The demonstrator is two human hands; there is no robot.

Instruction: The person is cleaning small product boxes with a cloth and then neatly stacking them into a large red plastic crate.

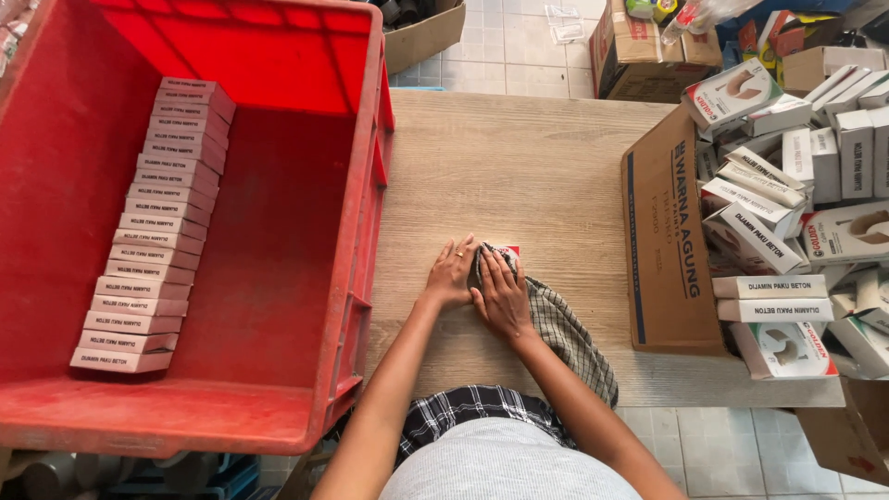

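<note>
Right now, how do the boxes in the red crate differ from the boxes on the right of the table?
The boxes in the red crate stand in one neat row on edge, sides touching; the boxes on the right lie in a loose heap at many angles, spilling from an opened cardboard carton. The crate row shows only narrow edges; the heap shows broad printed faces too. Both look like the same small white cartons with red trim.
</note>
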